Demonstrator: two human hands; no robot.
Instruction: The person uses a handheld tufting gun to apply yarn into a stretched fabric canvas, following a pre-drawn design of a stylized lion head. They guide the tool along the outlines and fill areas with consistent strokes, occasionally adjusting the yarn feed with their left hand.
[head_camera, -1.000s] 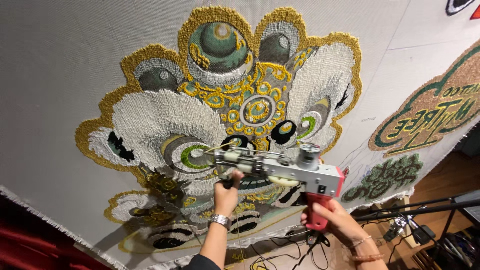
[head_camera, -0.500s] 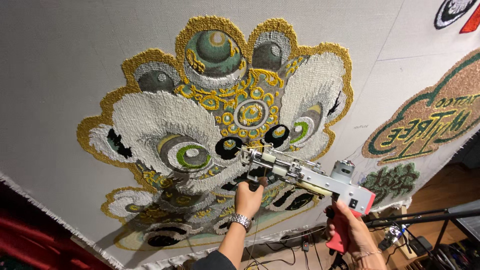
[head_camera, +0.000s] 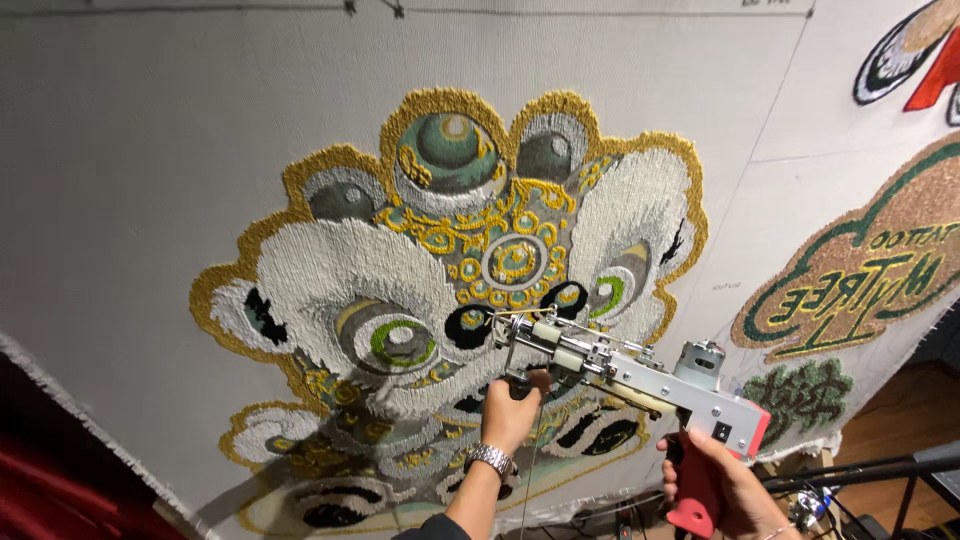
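A tufting gun with a silver body, grey motor and red grip points at a large white cloth stretched on a frame. My left hand, with a metal watch on the wrist, grips the gun's black front handle. My right hand holds the red rear grip at the lower right. The gun's tip sits against a tufted lion-head design in white, gold, green, grey and black, close to a black patch near its middle.
A second tufted design in brown and green fills the cloth's right side, and a third shows at the top right corner. Black metal stands and cables lie below right over a wooden floor. Dark red fabric hangs at lower left.
The gun and both hands have shifted right and down across the design, its tip moving toward the black patch. The view has also swung, so the design sits further right.
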